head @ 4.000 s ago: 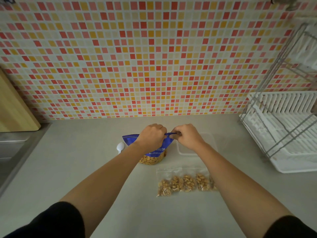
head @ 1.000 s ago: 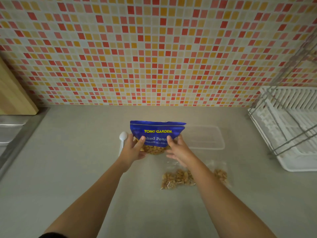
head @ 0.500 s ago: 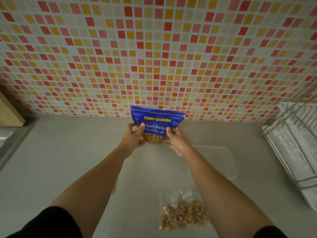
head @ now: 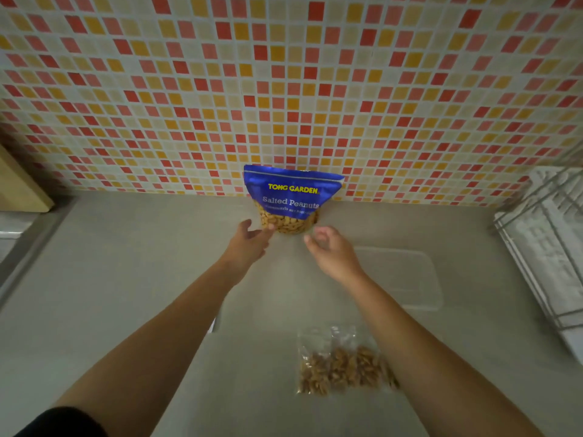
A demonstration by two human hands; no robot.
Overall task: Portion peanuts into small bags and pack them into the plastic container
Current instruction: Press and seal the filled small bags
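Note:
A blue bag of salted peanuts point(head: 291, 200) stands upright against the tiled wall at the back of the counter. My left hand point(head: 247, 244) is just below and left of it, fingers apart, its fingertips close to the bag's bottom corner. My right hand point(head: 331, 250) hovers below and right of the bag, fingers loosely curled, holding nothing. Several small clear bags of peanuts point(head: 342, 367) lie side by side on the counter near me, partly hidden by my right forearm. A clear plastic container point(head: 407, 279) sits to the right of my right hand.
A white dish rack point(head: 549, 247) with wire frame stands at the right edge. A wooden board point(head: 19, 184) leans at the far left above a metal sink edge point(head: 15, 244). A white spoon point(head: 216, 323) peeks out beside my left forearm.
Both hands carried the peanut bag back to the wall, set it upright and let go. The hands have drawn a little away from it.

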